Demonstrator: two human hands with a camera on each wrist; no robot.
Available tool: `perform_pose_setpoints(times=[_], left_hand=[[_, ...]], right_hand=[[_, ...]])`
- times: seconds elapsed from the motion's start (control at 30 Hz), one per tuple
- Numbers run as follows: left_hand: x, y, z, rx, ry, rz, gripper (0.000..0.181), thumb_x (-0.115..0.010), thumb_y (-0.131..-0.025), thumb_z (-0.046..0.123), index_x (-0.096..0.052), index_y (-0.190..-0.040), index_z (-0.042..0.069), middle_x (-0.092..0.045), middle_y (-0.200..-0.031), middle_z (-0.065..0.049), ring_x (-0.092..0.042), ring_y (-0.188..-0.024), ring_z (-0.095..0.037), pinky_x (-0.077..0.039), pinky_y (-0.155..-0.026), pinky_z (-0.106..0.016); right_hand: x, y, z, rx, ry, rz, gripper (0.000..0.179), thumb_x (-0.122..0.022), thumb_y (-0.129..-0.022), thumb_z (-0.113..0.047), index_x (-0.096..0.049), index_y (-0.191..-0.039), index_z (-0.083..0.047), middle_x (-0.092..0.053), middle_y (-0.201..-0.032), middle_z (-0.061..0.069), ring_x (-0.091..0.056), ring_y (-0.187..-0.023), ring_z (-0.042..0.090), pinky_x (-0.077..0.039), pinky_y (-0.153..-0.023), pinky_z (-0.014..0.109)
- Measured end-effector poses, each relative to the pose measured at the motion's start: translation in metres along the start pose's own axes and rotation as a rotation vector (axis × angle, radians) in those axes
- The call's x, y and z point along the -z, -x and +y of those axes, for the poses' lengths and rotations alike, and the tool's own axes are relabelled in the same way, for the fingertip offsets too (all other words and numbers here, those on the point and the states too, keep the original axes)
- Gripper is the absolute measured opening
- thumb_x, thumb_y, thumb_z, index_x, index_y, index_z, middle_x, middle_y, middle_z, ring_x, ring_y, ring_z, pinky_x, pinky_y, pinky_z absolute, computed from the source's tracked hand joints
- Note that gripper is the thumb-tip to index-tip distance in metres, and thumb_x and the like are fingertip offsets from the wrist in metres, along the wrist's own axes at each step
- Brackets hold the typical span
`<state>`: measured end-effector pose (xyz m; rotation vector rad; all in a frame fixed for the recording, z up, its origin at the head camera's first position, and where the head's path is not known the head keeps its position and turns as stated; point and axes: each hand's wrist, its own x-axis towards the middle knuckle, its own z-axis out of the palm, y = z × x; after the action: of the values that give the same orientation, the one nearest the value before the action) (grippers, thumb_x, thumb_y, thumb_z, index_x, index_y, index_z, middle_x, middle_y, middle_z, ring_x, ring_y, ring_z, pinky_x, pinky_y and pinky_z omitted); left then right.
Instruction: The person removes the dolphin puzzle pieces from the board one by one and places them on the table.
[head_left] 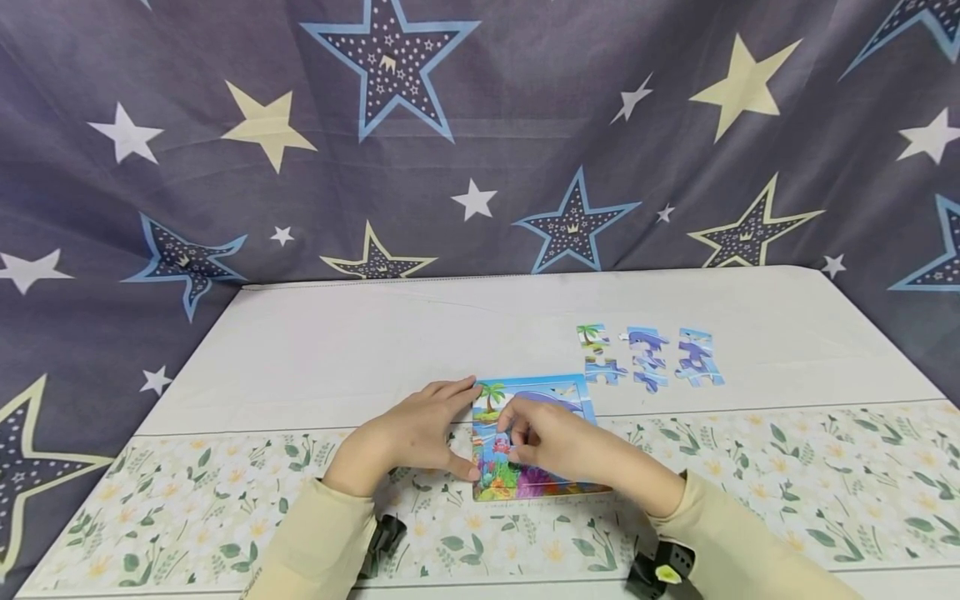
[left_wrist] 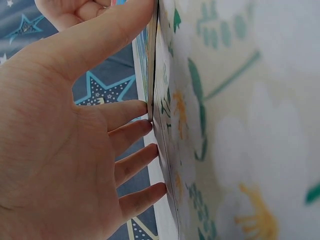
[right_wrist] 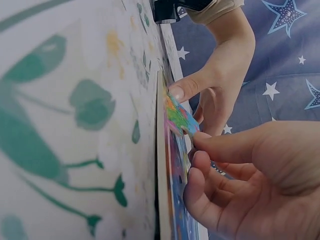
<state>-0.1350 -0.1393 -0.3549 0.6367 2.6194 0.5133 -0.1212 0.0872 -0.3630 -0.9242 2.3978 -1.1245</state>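
Note:
A colourful jigsaw puzzle board (head_left: pixel 534 382) with a sea picture lies on the table in front of me. My left hand (head_left: pixel 427 429) rests along its left side, fingers spread and thumb at the lower left; the left wrist view shows the fingertips at the board's edge. Over the board's middle, my right hand (head_left: pixel 558 437) pinches a puzzle piece (right_wrist: pixel 182 117) between thumb and fingers. In the right wrist view this green, pink and blue piece is tilted up from the board at one end. The right hand covers part of the picture.
Loose puzzle pieces (head_left: pixel 648 340) with palm and dolphin parts lie in three columns behind the board to the right. A floral strip (head_left: pixel 225 508) runs along the front of the white table (head_left: pixel 375 333). A dark star-printed cloth (head_left: pixel 480 108) hangs behind.

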Motion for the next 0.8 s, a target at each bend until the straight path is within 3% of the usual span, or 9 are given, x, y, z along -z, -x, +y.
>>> perform_pose_setpoints(times=[0.3,0.47,0.8], left_hand=[[0.000,-0.001,-0.001,-0.012,-0.010,0.001,0.110,-0.086,-0.071,0.051,-0.030,-0.157,0.009,-0.022,-0.163,-0.005,-0.022,-0.148,-0.028,-0.024,-0.116,-0.054],[0.000,-0.001,-0.001,-0.013,-0.016,0.002,0.111,-0.086,-0.071,0.050,-0.030,-0.157,0.008,-0.023,-0.163,-0.005,-0.022,-0.148,-0.028,-0.024,-0.116,-0.054],[-0.001,-0.003,-0.001,-0.011,-0.030,0.000,0.110,-0.087,-0.071,0.050,-0.031,-0.156,0.008,-0.023,-0.163,-0.005,-0.022,-0.148,-0.027,-0.023,-0.117,-0.051]], right_hand=[[0.006,0.000,-0.001,-0.027,-0.035,-0.034,0.018,-0.064,-0.096,-0.004,-0.063,-0.114,-0.005,-0.059,-0.086,-0.003,-0.052,-0.068,0.008,-0.048,-0.062,0.023],[0.013,0.001,-0.002,-0.024,-0.058,-0.055,0.021,-0.060,-0.098,-0.003,-0.064,-0.119,-0.002,-0.062,-0.087,-0.002,-0.051,-0.062,0.008,-0.046,-0.056,0.023],[0.035,0.007,-0.002,-0.058,-0.024,-0.025,0.021,-0.061,-0.098,-0.007,-0.065,-0.119,-0.006,-0.064,-0.089,-0.001,-0.053,-0.063,0.014,-0.045,-0.054,0.027]])
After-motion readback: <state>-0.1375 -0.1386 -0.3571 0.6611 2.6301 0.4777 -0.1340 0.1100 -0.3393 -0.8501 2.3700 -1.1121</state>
